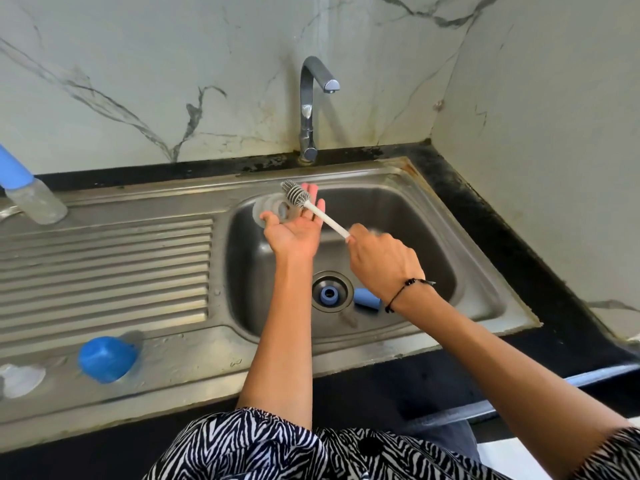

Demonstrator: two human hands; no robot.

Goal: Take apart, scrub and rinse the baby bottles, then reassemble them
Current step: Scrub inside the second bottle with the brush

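My left hand [294, 233] is palm up over the sink basin [415, 216], and a clear silicone nipple [268, 206] lies on its fingers with the thumb on the rim. My right hand [379, 261] grips the white handle of a bottle brush [298, 195], whose bristle head rests on the nipple. A blue collar ring [329, 294] sits in the drain, with a blue cap [367, 298] lying beside it. A blue-lidded part [107, 358] stands on the drainboard at the front left.
A clear bottle with a blue top [34, 199] lies at the drainboard's back left. A clear piece [20, 379] sits at the front left edge. The tap [310, 109] stands behind the basin with no water running. Marble walls close off the back and right.
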